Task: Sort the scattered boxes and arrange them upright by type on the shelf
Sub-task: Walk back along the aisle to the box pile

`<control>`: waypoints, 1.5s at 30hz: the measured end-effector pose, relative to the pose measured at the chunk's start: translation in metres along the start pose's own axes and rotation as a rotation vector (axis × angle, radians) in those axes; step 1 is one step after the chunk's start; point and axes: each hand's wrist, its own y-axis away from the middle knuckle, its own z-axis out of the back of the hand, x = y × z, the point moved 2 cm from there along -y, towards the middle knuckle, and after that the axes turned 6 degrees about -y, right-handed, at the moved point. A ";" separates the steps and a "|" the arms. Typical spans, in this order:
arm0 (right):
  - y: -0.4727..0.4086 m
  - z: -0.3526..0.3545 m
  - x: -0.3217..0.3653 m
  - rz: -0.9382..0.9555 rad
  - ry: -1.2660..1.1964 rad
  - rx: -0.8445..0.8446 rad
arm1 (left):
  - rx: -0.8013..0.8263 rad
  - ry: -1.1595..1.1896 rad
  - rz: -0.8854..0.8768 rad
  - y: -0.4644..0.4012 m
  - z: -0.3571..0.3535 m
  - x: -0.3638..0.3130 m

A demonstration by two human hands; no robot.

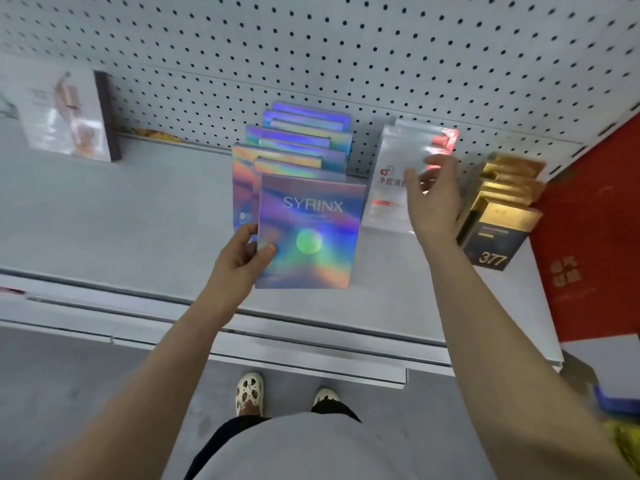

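The left hand [242, 258] pinches the lower left corner of a shiny rainbow box [308, 233], thumb on its front face, holding it upright at the front of a row of matching rainbow boxes [298, 143] that runs back from it toward the pegboard wall [346, 46]. The right hand [434, 199] is released, fingers loosely spread, hovering in front of the white packets [391, 174] just to the right of the held box; whether it touches them is hard to tell. The step in hand looks like seating this box as the front one of its row, so it should go down flat on the shelf [121, 220], square with the boxes behind and leaning back on them, before the thumb lets go. The right hand could steady the white packets, which tilt and might slide against the newcomer. Beyond the right hand stands a stack of gold and black boxes [498, 216], close to a red panel [588, 237]. Far off past the left hand, a pale box with a picture [65, 112] stands alone, well apart from the rest.
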 end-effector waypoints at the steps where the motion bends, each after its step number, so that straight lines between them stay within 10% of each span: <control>1: 0.011 -0.008 0.011 -0.055 -0.107 0.201 | 0.009 -0.006 0.007 0.000 0.001 0.002; 5: 0.045 -0.031 0.027 0.047 -0.056 0.665 | -0.012 -0.050 0.024 -0.004 0.004 0.015; 16: 0.071 -0.069 0.057 0.546 0.311 0.397 | -0.271 -0.386 -0.036 -0.027 0.033 0.023; 31: 0.058 -0.079 0.053 0.660 0.422 0.349 | -0.246 -0.504 0.031 -0.040 0.033 0.026; 40: 0.089 -0.097 0.071 0.774 0.333 0.247 | -0.515 -0.425 0.012 0.019 0.068 0.022; 45: 0.144 -0.147 0.080 0.757 0.226 0.479 | -0.656 -0.409 0.053 0.073 0.118 0.032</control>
